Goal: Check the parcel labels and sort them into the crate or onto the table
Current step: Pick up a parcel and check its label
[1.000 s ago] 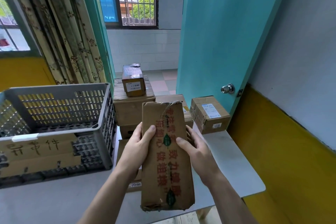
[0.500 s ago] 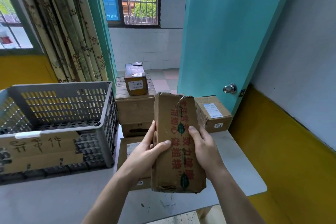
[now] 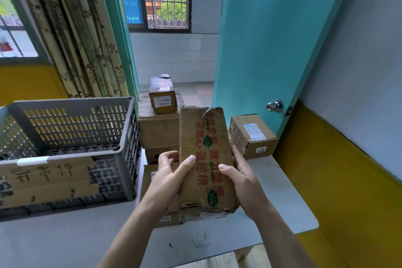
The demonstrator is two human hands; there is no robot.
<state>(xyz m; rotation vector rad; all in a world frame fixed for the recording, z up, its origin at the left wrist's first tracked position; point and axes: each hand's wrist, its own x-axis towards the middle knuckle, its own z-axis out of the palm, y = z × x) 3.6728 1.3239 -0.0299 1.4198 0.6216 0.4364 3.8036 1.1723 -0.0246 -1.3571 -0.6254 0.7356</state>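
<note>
I hold a tall brown cardboard parcel (image 3: 204, 159) with red printed characters upright above the grey table (image 3: 282, 198). My left hand (image 3: 169, 178) grips its left edge, thumb across the front. My right hand (image 3: 241, 183) grips the right edge, thumb on the front. No shipping label shows on the face turned to me. The grey slatted plastic crate (image 3: 71, 128) stands to the left on the table, its inside looking empty, with a cardboard sign on its front.
A stack of brown boxes (image 3: 158, 128) stands behind the held parcel, topped by a small box (image 3: 162, 95) with a white label. A flat parcel (image 3: 150, 178) lies under my left hand. A labelled box (image 3: 252, 135) sits at right by the teal door (image 3: 272, 39).
The parcel has been raised and drawn closer, its lower end tipping toward me. My hands have slid down its sides to a lower grip.
</note>
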